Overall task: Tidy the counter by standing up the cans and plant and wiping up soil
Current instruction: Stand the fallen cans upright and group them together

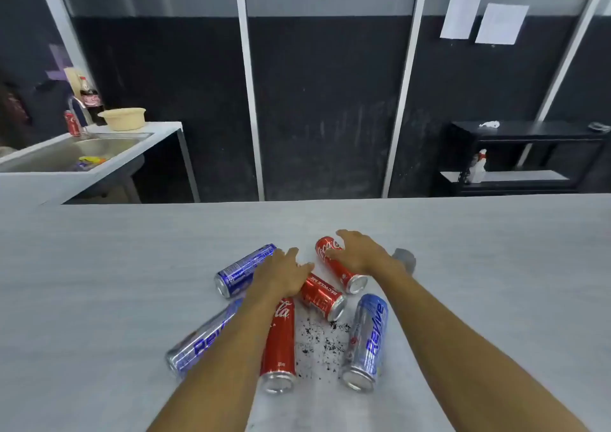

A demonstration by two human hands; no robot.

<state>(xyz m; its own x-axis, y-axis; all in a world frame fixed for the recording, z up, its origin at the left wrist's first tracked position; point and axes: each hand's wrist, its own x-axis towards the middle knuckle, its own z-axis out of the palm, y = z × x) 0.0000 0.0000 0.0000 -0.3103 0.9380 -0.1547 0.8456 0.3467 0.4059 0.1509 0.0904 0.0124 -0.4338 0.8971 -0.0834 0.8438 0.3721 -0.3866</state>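
Observation:
Several cans lie on their sides on the grey counter (132, 266). There is a blue can (243, 271) at the back left, a silver-blue Revive can (198, 342) at the front left and another Revive can (367, 339) at the right. Red cola cans lie in front (279, 342), in the middle (322, 296) and at the back (337, 266). Dark soil (317, 342) is scattered between them. My left hand (281, 276) hovers with relaxed fingers between the blue can and the middle red can. My right hand (360, 253) rests spread over the back red can. A grey object (405, 259) shows behind my right wrist, mostly hidden.
The counter's far edge runs across the middle of the view, with a dark panelled wall beyond. At the far left are a steel sink (82, 152), a cream bowl (122, 118), a cola bottle and an upright red can. A black shelf (529, 130) with a spray bottle stands at the far right.

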